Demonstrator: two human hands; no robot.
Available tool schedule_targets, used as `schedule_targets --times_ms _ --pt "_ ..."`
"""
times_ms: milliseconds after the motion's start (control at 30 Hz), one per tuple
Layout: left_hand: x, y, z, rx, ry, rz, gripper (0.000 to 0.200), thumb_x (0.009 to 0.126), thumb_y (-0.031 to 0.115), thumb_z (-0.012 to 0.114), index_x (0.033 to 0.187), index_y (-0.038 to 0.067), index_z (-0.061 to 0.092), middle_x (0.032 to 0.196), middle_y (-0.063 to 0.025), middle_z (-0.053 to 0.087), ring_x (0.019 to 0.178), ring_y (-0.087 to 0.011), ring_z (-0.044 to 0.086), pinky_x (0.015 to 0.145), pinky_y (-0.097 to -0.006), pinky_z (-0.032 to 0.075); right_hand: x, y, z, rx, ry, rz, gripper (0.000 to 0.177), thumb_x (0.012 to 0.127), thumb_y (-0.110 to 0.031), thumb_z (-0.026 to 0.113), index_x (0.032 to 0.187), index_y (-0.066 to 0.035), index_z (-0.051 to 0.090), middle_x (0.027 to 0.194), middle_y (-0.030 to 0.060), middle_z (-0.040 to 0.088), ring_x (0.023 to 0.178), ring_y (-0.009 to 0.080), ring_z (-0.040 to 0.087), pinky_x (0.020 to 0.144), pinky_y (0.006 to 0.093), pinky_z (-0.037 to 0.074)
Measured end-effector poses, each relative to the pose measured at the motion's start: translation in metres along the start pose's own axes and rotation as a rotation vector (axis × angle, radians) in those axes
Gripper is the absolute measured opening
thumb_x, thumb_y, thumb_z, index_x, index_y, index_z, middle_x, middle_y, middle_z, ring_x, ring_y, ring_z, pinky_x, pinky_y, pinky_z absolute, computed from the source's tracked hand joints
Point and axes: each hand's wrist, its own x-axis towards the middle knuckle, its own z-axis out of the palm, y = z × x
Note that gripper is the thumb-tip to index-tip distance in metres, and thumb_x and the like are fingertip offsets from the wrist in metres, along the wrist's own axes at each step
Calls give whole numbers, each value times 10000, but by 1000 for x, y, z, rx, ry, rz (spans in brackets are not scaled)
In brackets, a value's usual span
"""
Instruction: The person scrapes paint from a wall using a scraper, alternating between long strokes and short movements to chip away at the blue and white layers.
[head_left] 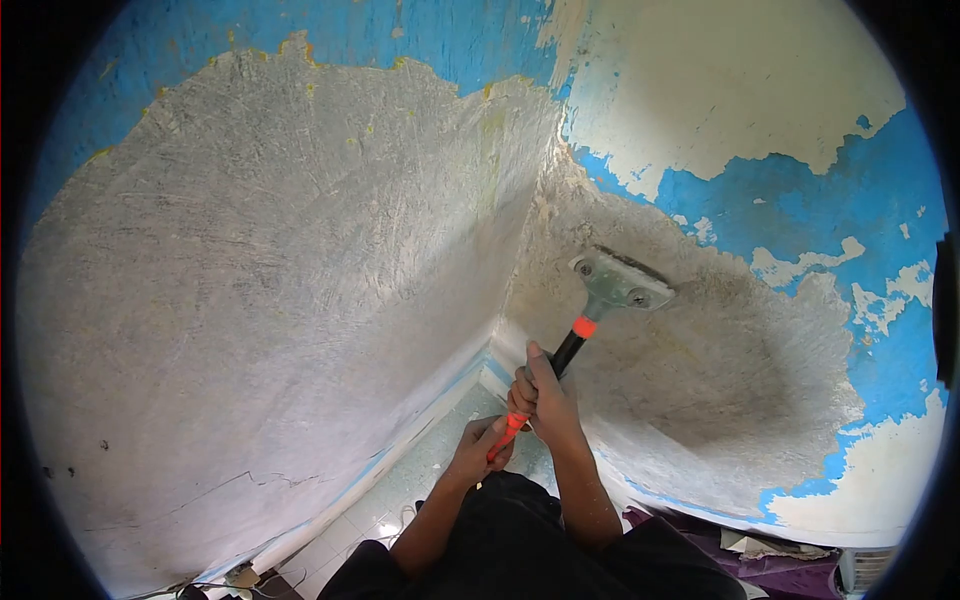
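A long-handled wall scraper (608, 285) slants up and to the right in front of the wall, its wide grey head over the bare patch right of the corner. Its handle is black with orange-red bands. My right hand (547, 397) wraps the middle of the handle, thumb pointing up along it. Lower down, my left hand (478, 452) grips the orange-red end. Around the scraper head the right wall (690, 350) shows rough grey plaster, edged by blue paint (810, 215) and flaking cream paint (730, 80).
The left wall (270, 250) is largely bare grey plaster, with blue paint (400, 30) along its top. Both walls meet in a corner over a tiled floor (340, 540). At lower left lie cables (270, 585). A purple cloth (700, 545) and a white vented object (865, 570) are at lower right.
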Motion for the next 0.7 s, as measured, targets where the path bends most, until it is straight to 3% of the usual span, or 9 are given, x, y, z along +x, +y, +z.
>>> schedule_targets --times_ms 200,400,700 --pt "-14 32 16 -194 70 -11 480 963 450 524 1113 -7 521 570 -6 429 382 -53 311 380 -213 259 4 -2 17 35 -16 15 456 984 -337 538 646 -150 295 483 -42 235 385 80 230 411 274 251" --pt "-18 43 9 -164 104 -18 424 973 427 519 952 3 519 561 -8 426 380 -51 315 376 -208 259 7 -5 26 65 -58 19 460 980 -336 543 646 -152 286 487 -42 224 387 83 229 416 276 255" --pt "-21 47 -7 -286 12 -67 404 993 394 491 871 10 509 536 -1 415 353 -41 299 351 -205 247 6 0 37 75 5 1 456 973 -328 554 646 -154 289 491 -45 221 389 83 227 420 275 259"
